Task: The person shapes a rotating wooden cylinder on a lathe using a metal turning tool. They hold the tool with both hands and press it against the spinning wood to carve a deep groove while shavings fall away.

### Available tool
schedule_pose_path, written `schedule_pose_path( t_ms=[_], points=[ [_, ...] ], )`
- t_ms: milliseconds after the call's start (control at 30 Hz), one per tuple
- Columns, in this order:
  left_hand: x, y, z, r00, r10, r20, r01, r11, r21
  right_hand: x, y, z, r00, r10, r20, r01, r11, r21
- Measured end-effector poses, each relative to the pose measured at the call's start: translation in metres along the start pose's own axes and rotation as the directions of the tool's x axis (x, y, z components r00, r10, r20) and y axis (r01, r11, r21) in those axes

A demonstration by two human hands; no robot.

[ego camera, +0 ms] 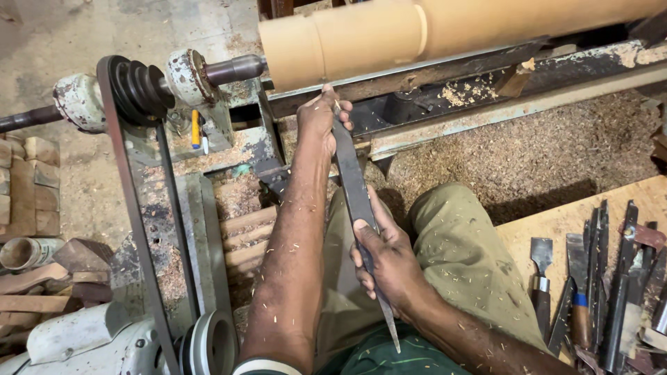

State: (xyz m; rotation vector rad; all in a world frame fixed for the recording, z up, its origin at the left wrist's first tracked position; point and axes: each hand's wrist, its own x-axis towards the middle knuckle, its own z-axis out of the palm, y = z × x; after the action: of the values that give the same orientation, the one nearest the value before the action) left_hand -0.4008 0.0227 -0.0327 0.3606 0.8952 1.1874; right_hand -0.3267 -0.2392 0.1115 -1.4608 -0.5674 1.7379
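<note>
From over the shoulder, the head view shows a person seated at a lathe, knees in olive trousers dusted with shavings. The left hand [321, 117] is closed over the front end of a long flat chisel [356, 191], pinning it down on the tool rest [389, 82] just below the wood [361, 38], a pale round blank held on the spindle [233, 69]. The right hand [389, 262] is wrapped around the chisel further back, near the lap, with the bare tang poking out behind it. So both hands are clamped on the one tool, front and rear.

The chisel's edge sits at the left end of the wood, close to a turned step; whether it touches I cannot tell, as the fingers hide it. My reading is that turning is under way, shaping that end section. The next cut would need the front hand pressing firm on the rest while the rear hand steers the angle gently.

A belt [132, 208] runs from the pulley [142, 89] down to the motor. Spare chisels [597, 278] lie on a board to the right; sawdust [528, 160] covers the floor.
</note>
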Motion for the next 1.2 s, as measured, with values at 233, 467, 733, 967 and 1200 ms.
schedule_pose_path(
  t_ms=[233,467,733,967,1200],
  points=[
    [-0.004,0.004,0.002,1.0,0.0,-0.008,0.0,1.0,-0.026,0.0,-0.004,0.002,1.0,0.016,-0.011,-0.016,0.999,-0.036],
    [-0.001,0.006,0.002,0.999,-0.019,-0.028,0.018,1.0,-0.013,-0.001,-0.007,0.005,0.998,0.056,-0.027,-0.056,0.998,0.003],
    [0.005,0.005,0.0,0.999,-0.012,-0.038,0.012,1.0,0.007,0.001,-0.008,0.005,1.0,0.03,0.004,-0.03,0.999,0.025],
    [0.002,0.001,-0.001,0.999,-0.011,-0.032,0.01,1.0,-0.024,-0.004,-0.005,0.002,1.0,-0.009,0.028,0.009,1.0,0.001],
    [0.002,-0.008,-0.001,0.999,-0.031,-0.041,0.027,0.997,-0.078,-0.006,-0.008,-0.014,0.999,0.038,0.02,-0.037,0.999,-0.037]
  ],
)
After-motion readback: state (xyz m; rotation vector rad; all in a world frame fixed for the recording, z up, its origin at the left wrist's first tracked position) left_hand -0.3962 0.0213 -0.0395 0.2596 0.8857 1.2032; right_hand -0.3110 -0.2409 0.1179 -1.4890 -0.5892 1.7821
